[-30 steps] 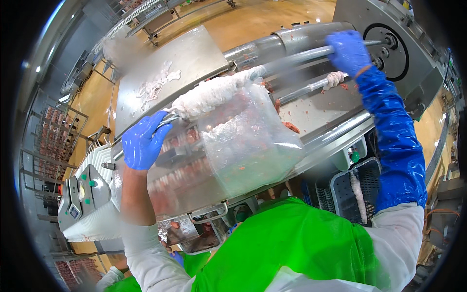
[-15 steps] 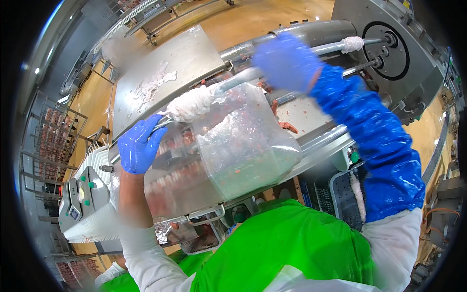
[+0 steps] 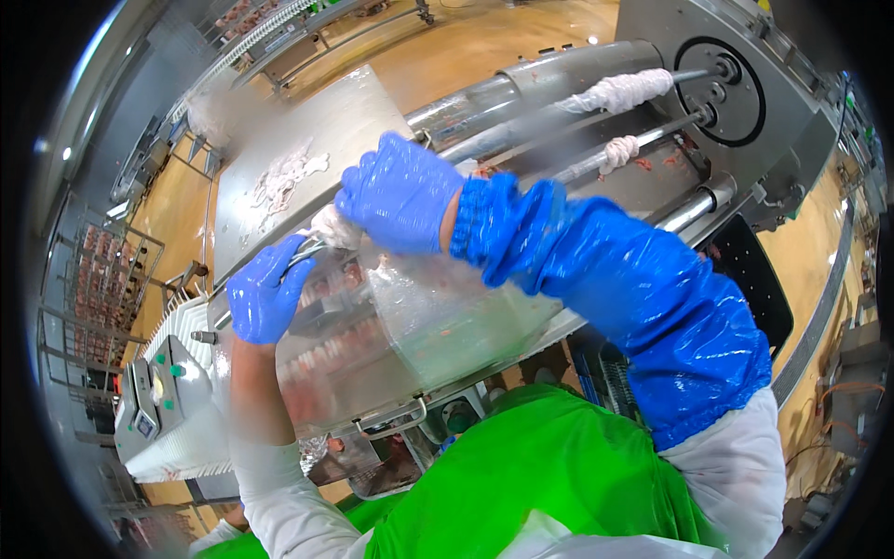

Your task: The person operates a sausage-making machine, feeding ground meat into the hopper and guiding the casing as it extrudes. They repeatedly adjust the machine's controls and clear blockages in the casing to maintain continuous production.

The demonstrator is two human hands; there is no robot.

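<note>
My left hand (image 3: pixel 268 291), in a blue glove, pinches the free end of a long metal stuffing tube, where a white strand of casing ends. My right hand (image 3: pixel 399 194), gloved and wearing a shiny blue sleeve cover, is closed around the same tube just beside it. Bunched white sausage casing (image 3: pixel 333 228) shows between the two hands; the rest of that bunch is hidden under the right hand. Farther along this tube, more gathered casing (image 3: pixel 624 91) sits close to the machine. A second metal tube (image 3: pixel 666 133) runs alongside it and carries a small casing bunch (image 3: pixel 619 152).
A steel machine (image 3: pixel 745 93) with a round plate holds the tubes at upper right. Loose casing lies on a metal table (image 3: pixel 354 102) behind my hands. Before me is a clear guard (image 3: pixel 447 326) with a handle (image 3: pixel 396 429). A control panel (image 3: pixel 154 396) stands left; part of another person shows lower left.
My right hand has swept left along the tube and closed around it near my left hand. Casing near the machine now covers a longer stretch of tube. My left hand stays at the tip.
</note>
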